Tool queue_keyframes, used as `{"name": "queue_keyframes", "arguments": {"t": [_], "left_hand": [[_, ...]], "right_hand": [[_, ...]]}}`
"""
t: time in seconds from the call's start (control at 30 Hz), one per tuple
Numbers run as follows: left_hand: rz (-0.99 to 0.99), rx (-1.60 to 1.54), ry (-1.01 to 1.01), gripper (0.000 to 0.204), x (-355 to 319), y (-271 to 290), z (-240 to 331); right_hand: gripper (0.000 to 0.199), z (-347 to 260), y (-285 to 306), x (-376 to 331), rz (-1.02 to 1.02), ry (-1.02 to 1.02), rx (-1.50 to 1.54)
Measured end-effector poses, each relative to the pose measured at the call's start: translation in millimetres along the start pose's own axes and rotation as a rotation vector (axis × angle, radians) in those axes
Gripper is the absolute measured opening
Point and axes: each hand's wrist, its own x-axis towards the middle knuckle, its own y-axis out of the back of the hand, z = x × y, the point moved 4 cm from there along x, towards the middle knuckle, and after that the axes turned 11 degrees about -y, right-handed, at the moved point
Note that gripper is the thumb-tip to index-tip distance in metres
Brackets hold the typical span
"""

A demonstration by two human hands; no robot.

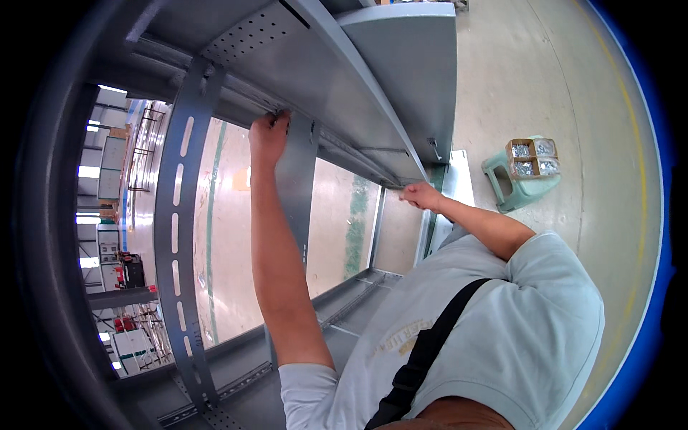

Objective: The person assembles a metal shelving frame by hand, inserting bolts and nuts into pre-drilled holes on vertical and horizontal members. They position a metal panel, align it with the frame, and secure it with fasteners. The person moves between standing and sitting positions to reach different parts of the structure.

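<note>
We seem mid-fitting: our left hand (269, 136) grasps the grey bracket's (297, 179) top, our right hand (421, 195) pinches something small at the frame (358, 154). Next needs steady alignment.

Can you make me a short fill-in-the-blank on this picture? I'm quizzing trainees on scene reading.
1. The left hand grips the top of a grey metal ____ bar.
2. The small box of screws sits on a ____ plastic stool.
3. The right hand touches the cabinet frame on its ____ side.

Missing words: upright; green; right
</note>
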Motion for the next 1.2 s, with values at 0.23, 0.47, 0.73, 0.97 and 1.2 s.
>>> {"name": "queue_keyframes", "arguments": {"t": [0.23,0.47,0.73,0.97,1.2], "left_hand": [[-0.027,-0.009,0.028,0.042,-0.2,-2.4,6.0],[-0.008,-0.059,0.069,0.042,-3.9,1.4,-4.9],[-0.059,-0.011,0.053,0.043,0.0,-0.6,1.6],[-0.029,-0.088,0.116,0.045,-1.5,0.1,-3.0],[-0.029,-0.085,0.087,0.044,-1.2,0.0,-2.9]], "right_hand": [[0.028,-151.8,-41.1,-8.2,-0.294,0.343,0.35],[0.023,-293.6,-68.6,-44.6,0.154,0.752,0.14],[0.02,-328.6,-78.5,-15.5,0.653,1.134,-0.001],[0.02,-332.2,-93.0,-16.4,0.737,1.157,-0.044],[0.019,-332.4,-88.1,-18.8,0.673,1.069,0.121]]}}
